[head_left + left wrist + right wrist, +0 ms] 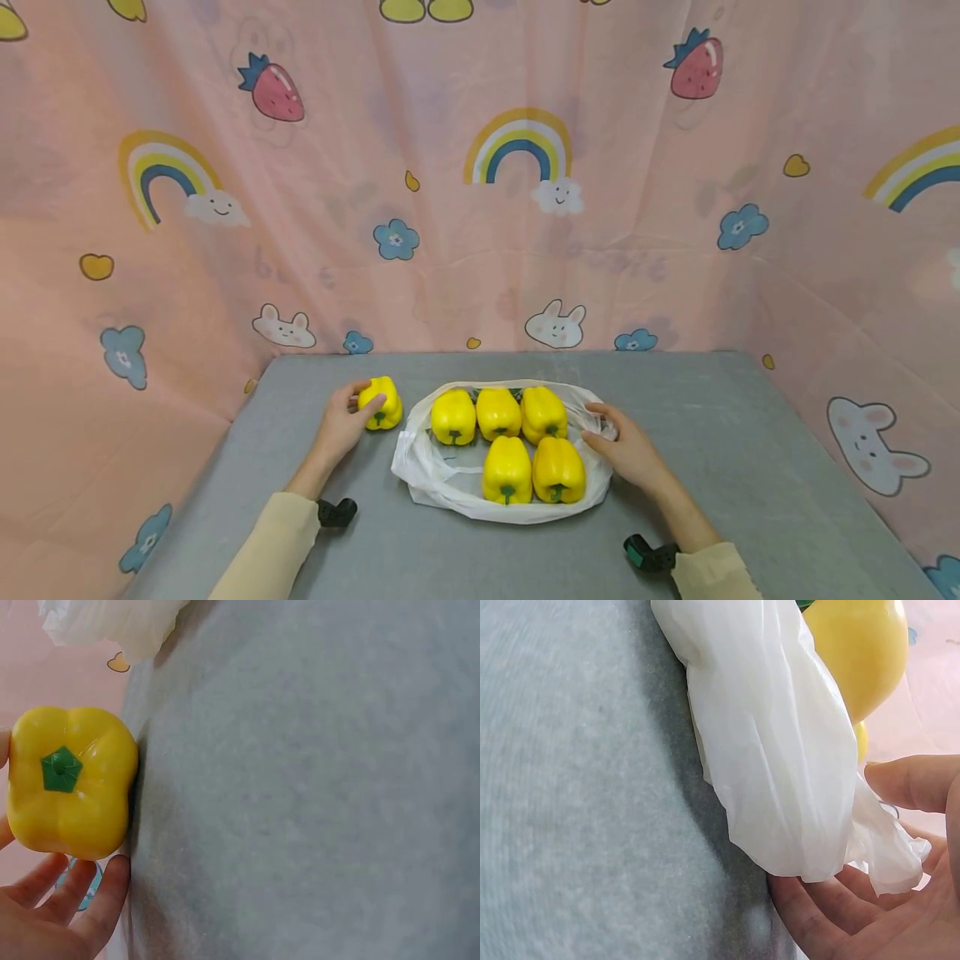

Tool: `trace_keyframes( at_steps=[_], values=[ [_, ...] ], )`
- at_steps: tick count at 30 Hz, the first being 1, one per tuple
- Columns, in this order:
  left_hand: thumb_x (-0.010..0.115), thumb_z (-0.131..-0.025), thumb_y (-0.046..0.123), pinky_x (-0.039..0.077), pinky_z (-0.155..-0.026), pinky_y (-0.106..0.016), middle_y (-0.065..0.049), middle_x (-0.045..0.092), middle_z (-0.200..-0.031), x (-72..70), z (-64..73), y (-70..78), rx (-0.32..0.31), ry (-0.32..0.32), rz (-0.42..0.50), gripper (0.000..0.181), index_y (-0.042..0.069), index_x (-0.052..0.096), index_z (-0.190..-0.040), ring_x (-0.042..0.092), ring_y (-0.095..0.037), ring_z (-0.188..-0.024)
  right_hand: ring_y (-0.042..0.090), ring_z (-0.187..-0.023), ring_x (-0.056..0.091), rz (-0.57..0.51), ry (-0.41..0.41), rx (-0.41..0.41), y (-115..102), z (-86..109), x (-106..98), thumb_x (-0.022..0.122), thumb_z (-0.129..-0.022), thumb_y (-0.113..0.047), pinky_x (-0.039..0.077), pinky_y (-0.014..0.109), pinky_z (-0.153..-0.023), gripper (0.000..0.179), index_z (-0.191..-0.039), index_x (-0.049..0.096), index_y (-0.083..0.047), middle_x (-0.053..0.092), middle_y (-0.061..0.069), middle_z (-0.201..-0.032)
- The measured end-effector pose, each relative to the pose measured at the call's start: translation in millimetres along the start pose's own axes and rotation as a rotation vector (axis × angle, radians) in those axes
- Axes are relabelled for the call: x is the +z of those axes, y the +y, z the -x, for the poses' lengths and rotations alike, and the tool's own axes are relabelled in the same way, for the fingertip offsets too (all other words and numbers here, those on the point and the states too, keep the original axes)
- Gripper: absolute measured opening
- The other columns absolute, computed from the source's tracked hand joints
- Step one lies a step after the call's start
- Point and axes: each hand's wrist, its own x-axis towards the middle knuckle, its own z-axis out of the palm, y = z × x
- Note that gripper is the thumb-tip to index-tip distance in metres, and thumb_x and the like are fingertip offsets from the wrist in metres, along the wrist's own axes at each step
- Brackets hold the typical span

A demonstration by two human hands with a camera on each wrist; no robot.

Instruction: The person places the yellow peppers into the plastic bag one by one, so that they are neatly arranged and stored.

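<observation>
My left hand (345,421) holds a yellow bell pepper (386,410) to the left of the bag, thumb on one side and fingers on the other. In the left wrist view the green stem of this bell pepper (60,771) faces the camera, and its side is close against the table. At the right end of a white plastic bag (408,462), my right hand (626,446) has its thumb and fingers around the bag's edge. Several yellow bell peppers (507,471) lie within the bag's spread rim, three behind and two in front.
The grey table (360,550) extends around the bag on all sides. Behind and beside it hangs a pink printed curtain (450,283). Each wrist wears a small black device, one of them the left wrist's camera (337,512).
</observation>
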Motion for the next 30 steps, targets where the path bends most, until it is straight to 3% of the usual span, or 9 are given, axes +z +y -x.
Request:
trace_keyframes(
  at_steps=[9, 18, 30],
  values=[
    [0.065, -0.1, 0.038, 0.04, -0.108, -0.057, -0.024, 0.039, -0.15, 1.0, 0.3, 1.2, 0.009, -0.049, 0.0, 0.059, 0.007, 0.049, -0.147, 0.046, -0.042, -0.128, 0.049, -0.142, 0.033, -0.016, 0.001, -0.007, 0.4, -1.0, -0.2, 0.063, -0.101, -0.024, 0.026, 0.07, -0.111, 0.056, -0.149, 0.043, -0.002, 0.038, 0.031, -0.152],
    [0.068, -0.098, 0.035, 0.041, -0.107, -0.055, -0.022, 0.039, -0.15, 1.2, 2.1, 0.5, -0.006, -0.031, 0.037, 0.058, 0.007, 0.051, -0.146, 0.045, -0.04, -0.129, 0.049, -0.142, 0.033, -0.009, -0.001, -0.011, 0.6, -0.7, -0.1, 0.063, -0.102, -0.024, 0.027, 0.07, -0.111, 0.056, -0.15, 0.043, -0.002, 0.038, 0.031, -0.153],
    [0.069, -0.098, 0.036, 0.04, -0.106, -0.056, -0.02, 0.041, -0.15, -6.5, 7.6, 9.6, 0.022, -0.028, 0.032, 0.058, 0.008, 0.052, -0.146, 0.043, -0.038, -0.129, 0.049, -0.142, 0.033, -0.011, -0.004, -0.008, 0.2, -0.6, -0.4, 0.062, -0.102, -0.025, 0.027, 0.069, -0.112, 0.057, -0.15, 0.043, -0.002, 0.038, 0.03, -0.153]
  ],
)
